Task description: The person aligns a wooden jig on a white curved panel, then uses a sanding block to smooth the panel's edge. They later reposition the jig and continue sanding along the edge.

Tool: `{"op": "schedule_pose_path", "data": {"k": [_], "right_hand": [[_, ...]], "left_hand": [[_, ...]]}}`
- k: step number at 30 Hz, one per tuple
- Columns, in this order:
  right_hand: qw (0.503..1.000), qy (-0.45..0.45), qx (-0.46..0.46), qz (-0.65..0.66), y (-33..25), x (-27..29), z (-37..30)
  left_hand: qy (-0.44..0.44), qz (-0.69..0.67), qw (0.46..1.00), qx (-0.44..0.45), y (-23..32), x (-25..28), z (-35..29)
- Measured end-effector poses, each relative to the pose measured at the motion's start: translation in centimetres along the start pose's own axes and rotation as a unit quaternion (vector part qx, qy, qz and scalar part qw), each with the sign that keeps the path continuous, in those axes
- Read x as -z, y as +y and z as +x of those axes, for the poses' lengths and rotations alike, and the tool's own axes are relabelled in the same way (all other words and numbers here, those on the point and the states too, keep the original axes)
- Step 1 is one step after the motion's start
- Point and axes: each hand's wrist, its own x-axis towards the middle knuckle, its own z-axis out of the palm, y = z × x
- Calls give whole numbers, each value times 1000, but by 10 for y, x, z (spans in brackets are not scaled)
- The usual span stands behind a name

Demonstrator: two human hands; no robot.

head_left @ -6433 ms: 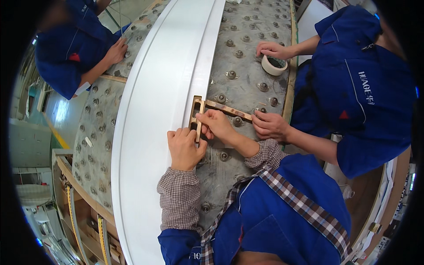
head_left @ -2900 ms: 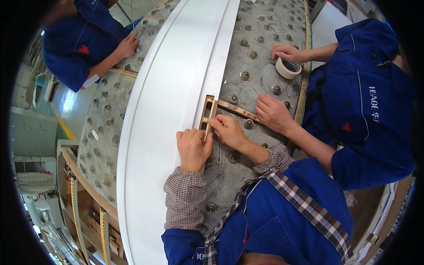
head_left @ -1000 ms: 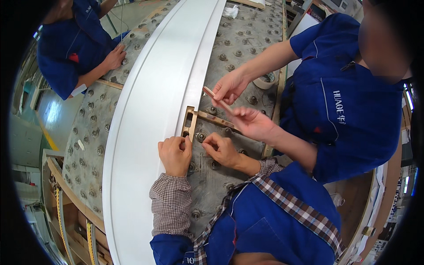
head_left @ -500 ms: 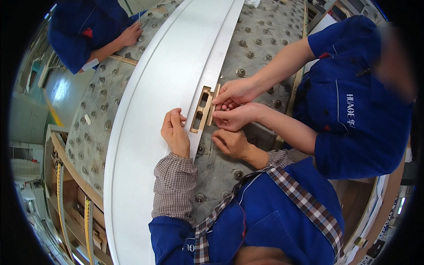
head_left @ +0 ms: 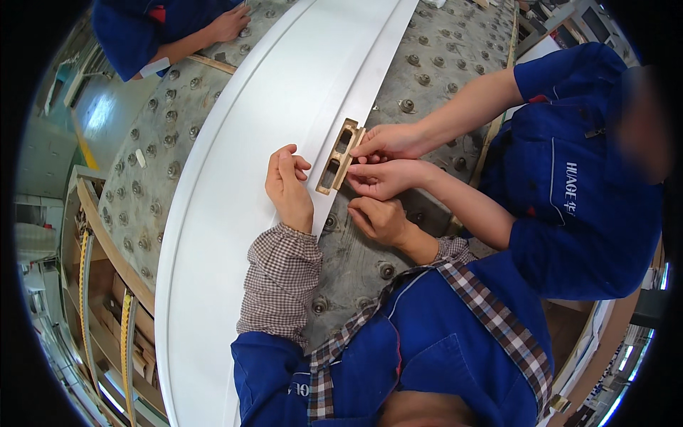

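My left hand is over the long white panel, its fingers loosely bent and apart, holding nothing. Beside it, at the panel's right edge, a brass-coloured metal plate with two long slots lies tilted along the edge. A co-worker's two hands pinch a narrow brass-coloured strip against the plate's right side. Just below those hands, my right hand is curled near the panel's edge. I see nothing in it, though its palm is hidden.
The panel lies across a grey table studded with several roller balls. A co-worker in blue leans in from the right. Another person's hand rests on the table at the far left. Wooden shelving stands at the lower left.
The co-worker's narrow strip has come up against the slotted plate; before, a gap showed between them. My left hand's fingers have spread a little, and the whole view has shifted slightly.
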Motion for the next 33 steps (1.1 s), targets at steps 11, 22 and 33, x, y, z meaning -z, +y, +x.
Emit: {"op": "schedule_pose_path", "data": {"k": [11,22,33], "right_hand": [[1000,-17,10,19,-1,1,4],[999,-30,8,22,1,0,1],[999,-35,-7,30,-4,1,3]], "left_hand": [[-17,7,1000,0,-3,1,-2],[-58,49,997,-12,-6,0,-5],[-231,346,902,-115,5,1,-5]]}}
